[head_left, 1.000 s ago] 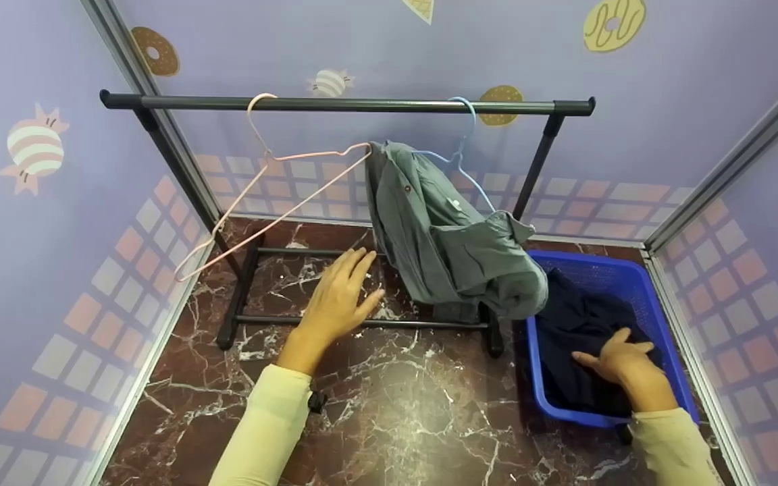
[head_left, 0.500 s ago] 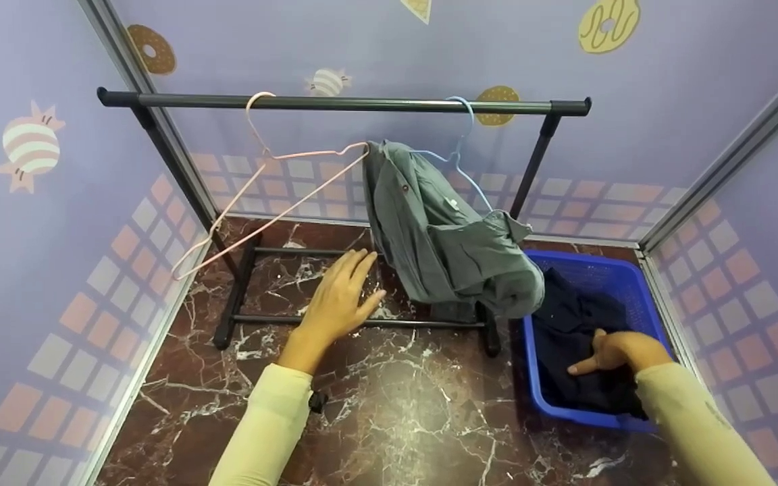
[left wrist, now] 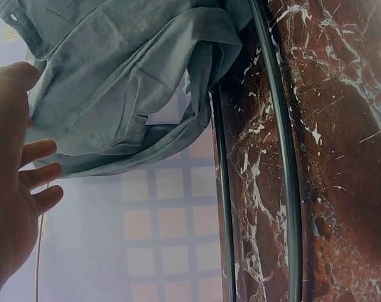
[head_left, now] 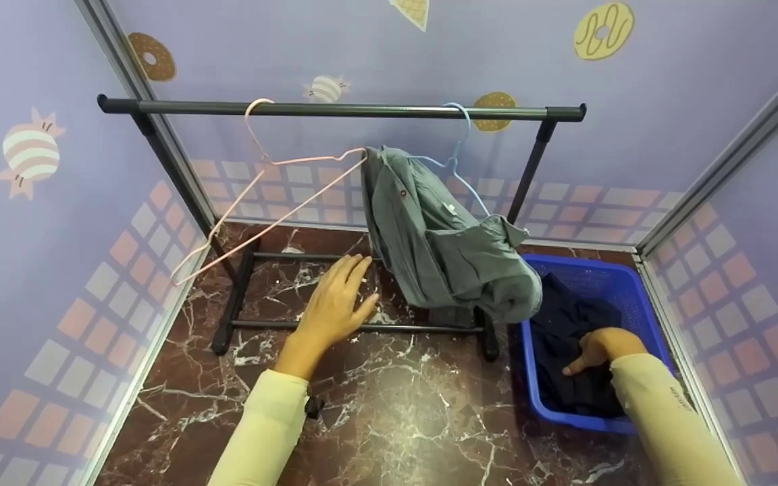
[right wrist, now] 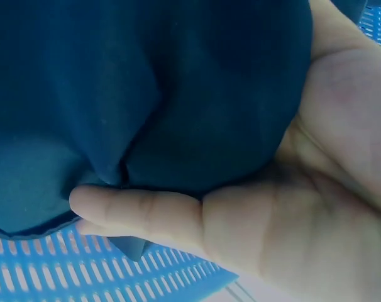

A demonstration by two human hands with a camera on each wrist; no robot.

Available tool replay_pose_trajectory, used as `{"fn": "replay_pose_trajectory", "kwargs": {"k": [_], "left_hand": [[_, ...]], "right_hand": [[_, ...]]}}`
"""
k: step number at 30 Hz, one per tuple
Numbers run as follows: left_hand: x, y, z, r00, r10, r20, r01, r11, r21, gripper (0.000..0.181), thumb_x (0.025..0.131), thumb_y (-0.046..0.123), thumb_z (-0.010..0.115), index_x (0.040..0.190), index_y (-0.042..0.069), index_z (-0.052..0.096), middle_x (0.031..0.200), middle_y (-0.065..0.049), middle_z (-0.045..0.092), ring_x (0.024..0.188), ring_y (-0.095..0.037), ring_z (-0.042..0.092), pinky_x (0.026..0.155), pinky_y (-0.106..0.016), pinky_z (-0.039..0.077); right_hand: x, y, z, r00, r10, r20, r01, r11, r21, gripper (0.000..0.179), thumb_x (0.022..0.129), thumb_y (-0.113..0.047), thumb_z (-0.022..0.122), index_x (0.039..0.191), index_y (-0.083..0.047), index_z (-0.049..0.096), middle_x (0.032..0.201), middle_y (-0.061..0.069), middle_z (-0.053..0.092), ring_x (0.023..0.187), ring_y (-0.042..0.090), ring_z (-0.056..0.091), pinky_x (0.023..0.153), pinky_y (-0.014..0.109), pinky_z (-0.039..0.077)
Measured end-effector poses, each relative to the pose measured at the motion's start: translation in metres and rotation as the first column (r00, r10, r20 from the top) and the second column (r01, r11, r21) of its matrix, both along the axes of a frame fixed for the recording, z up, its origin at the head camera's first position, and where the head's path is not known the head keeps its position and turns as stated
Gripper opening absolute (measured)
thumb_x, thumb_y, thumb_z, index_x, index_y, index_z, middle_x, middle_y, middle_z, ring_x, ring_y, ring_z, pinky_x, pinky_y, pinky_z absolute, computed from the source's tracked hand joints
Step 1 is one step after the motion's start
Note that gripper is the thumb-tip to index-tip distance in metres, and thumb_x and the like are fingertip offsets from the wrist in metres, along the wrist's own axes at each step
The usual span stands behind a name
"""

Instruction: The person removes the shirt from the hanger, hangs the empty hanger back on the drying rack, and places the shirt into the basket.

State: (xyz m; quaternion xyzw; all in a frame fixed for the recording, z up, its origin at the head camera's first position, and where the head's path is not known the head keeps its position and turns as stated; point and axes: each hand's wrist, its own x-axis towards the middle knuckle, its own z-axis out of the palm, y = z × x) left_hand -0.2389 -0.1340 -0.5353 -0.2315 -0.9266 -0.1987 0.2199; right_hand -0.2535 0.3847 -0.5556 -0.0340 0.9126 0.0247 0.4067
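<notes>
My right hand point(head_left: 598, 347) is down in the blue basket point(head_left: 645, 304), gripping a dark navy garment point(head_left: 568, 317) whose kind is not clear. Bunched navy cloth point(right wrist: 197, 94) fills the space between its thumb and fingers in the right wrist view; some of its fingers are hidden by the fabric. My left hand point(head_left: 331, 307) hovers in front of the rack, holding nothing, fingers loosely extended. Beside it hangs a grey-green buttoned shirt point(head_left: 429, 236), draped lopsidedly on a blue hanger point(head_left: 460, 155). That shirt fills the upper part of the left wrist view, close to the left fingers.
A black clothes rack point(head_left: 335, 109) stands against the patterned wall. From its rail a pink hanger point(head_left: 315, 160) hangs bare at the left, one end reaching the shirt's edge. Lower bars point(head_left: 389, 329) of the rack run just above the marble floor point(head_left: 396, 405).
My right hand has gone from spread fingers over the navy garment to a turned, gripping hold on it, shifting slightly left in the basket. The left hand and the shirt have stayed put.
</notes>
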Motion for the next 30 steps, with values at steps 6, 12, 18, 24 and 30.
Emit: {"fn": "replay_pose_trajectory", "kwargs": {"k": [6,12,18,24,30], "left_hand": [[0.002,-0.002,-0.002,0.999,0.010,0.033,-0.010,1.000,-0.002,0.068,0.097,0.038,0.066,0.153,0.004,0.045,0.155,-0.022,0.048,0.143,-0.043,0.045,0.123,-0.054,0.033],[0.002,-0.004,-0.001,0.999,0.015,0.043,-0.015,1.000,-0.001,0.069,0.098,0.040,0.065,0.153,0.004,0.044,0.156,-0.022,0.046,0.144,-0.043,0.044,0.124,-0.054,0.031],[0.002,-0.006,-0.002,1.000,0.020,0.022,-0.020,1.000,0.008,0.069,0.096,0.036,0.069,0.152,0.003,0.045,0.153,-0.023,0.049,0.143,-0.043,0.045,0.122,-0.055,0.034],[0.003,-0.007,-0.001,1.000,0.017,0.006,-0.017,1.000,0.010,0.067,0.094,0.031,0.072,0.150,0.002,0.048,0.151,-0.023,0.052,0.141,-0.044,0.048,0.122,-0.054,0.034],[0.005,-0.009,-0.001,0.999,0.029,0.021,-0.030,0.999,0.013,0.065,0.096,0.033,0.068,0.151,0.003,0.048,0.152,-0.022,0.051,0.141,-0.043,0.048,0.122,-0.055,0.035]], "right_hand": [[0.003,-0.006,-0.008,0.998,0.064,-0.023,-0.064,0.998,0.006,0.097,0.089,-0.068,0.067,0.141,0.012,0.051,0.147,0.036,0.048,0.134,0.056,0.047,0.109,0.066,0.043],[0.001,-0.010,-0.007,0.993,0.104,-0.051,-0.104,0.995,0.004,0.089,0.090,-0.063,0.068,0.137,0.011,0.056,0.143,0.035,0.054,0.131,0.054,0.051,0.108,0.064,0.045],[0.003,-0.012,-0.004,0.999,-0.011,-0.047,0.011,1.000,-0.005,0.099,0.090,-0.062,0.068,0.142,0.019,0.045,0.148,0.042,0.041,0.136,0.058,0.044,0.113,0.066,0.040],[0.019,-0.020,0.012,0.976,-0.148,-0.159,0.143,0.989,-0.040,0.110,0.093,-0.048,0.069,0.141,0.034,0.014,0.138,0.062,0.025,0.133,0.072,0.033,0.110,0.073,0.038],[0.029,-0.018,0.039,0.979,-0.086,-0.185,0.082,0.996,-0.031,0.100,0.084,-0.028,0.075,0.136,0.035,0.017,0.128,0.068,0.026,0.127,0.075,0.035,0.107,0.074,0.040]]}}
